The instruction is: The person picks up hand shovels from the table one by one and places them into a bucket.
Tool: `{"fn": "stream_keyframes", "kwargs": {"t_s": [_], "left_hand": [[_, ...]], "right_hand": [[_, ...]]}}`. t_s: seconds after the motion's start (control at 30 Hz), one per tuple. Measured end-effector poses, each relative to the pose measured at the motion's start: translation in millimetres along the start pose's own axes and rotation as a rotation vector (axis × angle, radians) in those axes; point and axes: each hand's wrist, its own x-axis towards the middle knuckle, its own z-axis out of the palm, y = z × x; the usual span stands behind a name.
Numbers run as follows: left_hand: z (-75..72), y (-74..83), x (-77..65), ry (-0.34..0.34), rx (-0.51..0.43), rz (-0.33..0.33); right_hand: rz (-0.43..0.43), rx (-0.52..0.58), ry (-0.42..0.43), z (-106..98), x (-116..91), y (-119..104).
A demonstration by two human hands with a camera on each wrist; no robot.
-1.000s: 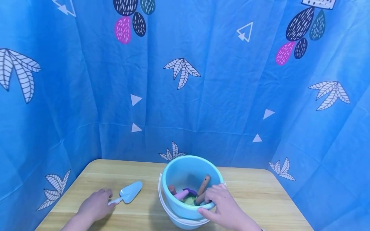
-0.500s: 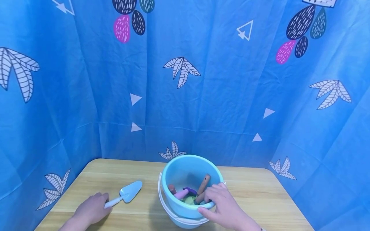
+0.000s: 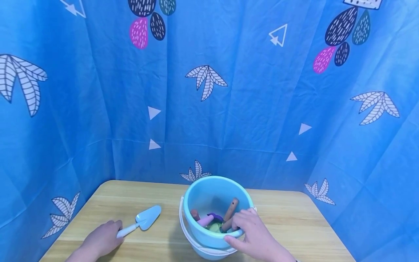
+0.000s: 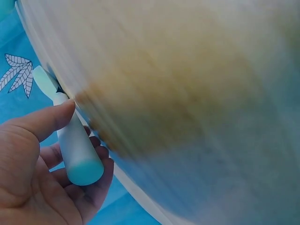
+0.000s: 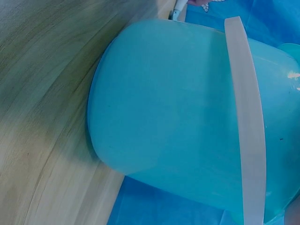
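A toy trowel (image 3: 148, 217) with a light-blue blade and pale handle lies at the left of the table. My left hand (image 3: 103, 239) holds its handle (image 4: 77, 145); in the left wrist view the thumb lies on one side and curled fingers on the other. A light-blue bucket (image 3: 209, 238) stands at the front middle, its white bail hanging down. My right hand (image 3: 250, 233) grips its right rim, thumb outside and fingers inside. Brown handles (image 3: 231, 209), a pink handle (image 3: 205, 220) and purple and green pieces lie inside; their lower parts are hidden.
The wooden table (image 3: 288, 218) reaches back to a blue patterned curtain (image 3: 209, 120), which also hangs at both sides. Table surface shows between the trowel and the bucket.
My left hand has slid back along the trowel's handle, toward the lower left, so more of the handle shows. The trowel's blade, bucket and right hand stay where they were.
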Motion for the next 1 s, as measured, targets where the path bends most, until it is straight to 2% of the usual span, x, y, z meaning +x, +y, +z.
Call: {"fn": "stream_keyframes", "kwargs": {"t_s": [0.2, 0.63, 1.0], "left_hand": [[-2.0, 2.1, -1.0, -0.014, -0.015, 0.002], [-10.3, 8.8, -3.8, 0.003, -0.013, -0.002], [-16.9, 16.8, -7.0, 0.051, -0.034, -0.006]], "right_hand": [[-0.004, 0.002, 0.005, 0, -1, 0], [-0.004, 0.000, 0.005, 1, -1, 1], [-0.027, 0.002, 0.013, 1, -1, 0]]}}
